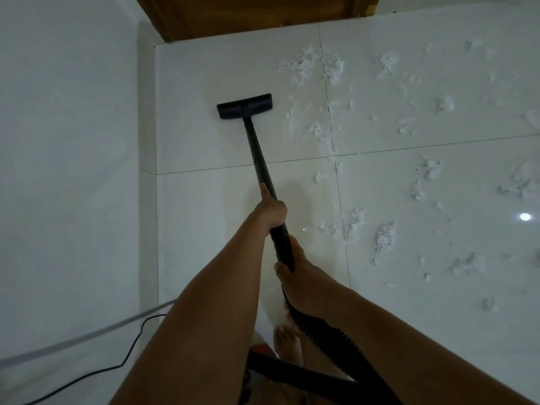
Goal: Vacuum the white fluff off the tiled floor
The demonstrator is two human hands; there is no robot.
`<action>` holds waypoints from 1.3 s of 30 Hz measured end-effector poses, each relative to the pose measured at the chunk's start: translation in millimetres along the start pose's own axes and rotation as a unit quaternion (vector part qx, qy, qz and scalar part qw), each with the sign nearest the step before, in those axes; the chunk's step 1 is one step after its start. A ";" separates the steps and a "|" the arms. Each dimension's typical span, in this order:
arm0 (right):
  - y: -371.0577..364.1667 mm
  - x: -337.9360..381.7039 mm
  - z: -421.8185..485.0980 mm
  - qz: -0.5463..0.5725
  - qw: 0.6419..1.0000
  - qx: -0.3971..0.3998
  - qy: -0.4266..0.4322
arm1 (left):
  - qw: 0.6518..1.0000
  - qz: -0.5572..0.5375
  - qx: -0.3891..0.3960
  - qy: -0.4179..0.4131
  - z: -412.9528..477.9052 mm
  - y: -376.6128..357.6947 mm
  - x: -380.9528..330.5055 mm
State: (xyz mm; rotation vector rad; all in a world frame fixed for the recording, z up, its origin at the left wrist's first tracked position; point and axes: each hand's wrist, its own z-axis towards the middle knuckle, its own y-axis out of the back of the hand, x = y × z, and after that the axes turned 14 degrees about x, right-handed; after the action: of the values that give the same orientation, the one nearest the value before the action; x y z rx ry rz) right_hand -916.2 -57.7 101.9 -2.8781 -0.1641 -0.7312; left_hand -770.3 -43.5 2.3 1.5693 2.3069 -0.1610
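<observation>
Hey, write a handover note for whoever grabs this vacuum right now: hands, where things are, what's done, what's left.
Left hand grips the wand midway; right hand grips its near end, by the hose.
Floor head rests on the tiled floor, just left of the fluff.
Done: no fluff shows left of the head.
Left: fluff lies scattered over the tiles to the right, from near the wooden door down to beside the hands.
</observation>
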 end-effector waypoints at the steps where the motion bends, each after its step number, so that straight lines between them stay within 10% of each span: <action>1: -2.0 -3.4 -1.4 -0.005 1.000 0.001 -0.001 | 1.000 0.004 0.001 -0.001 -1.3 -2.6 3.2; 39: -201.1 -279.8 -138.5 0.095 0.995 0.024 0.018 | 0.999 0.052 0.008 0.010 -124.2 -252.2 242.4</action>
State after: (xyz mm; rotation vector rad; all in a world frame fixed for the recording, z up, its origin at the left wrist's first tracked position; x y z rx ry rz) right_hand -1254.5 95.1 114.1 -2.7838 0.0951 -0.7304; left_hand -1108.8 108.6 10.1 1.7028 2.2371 -0.1382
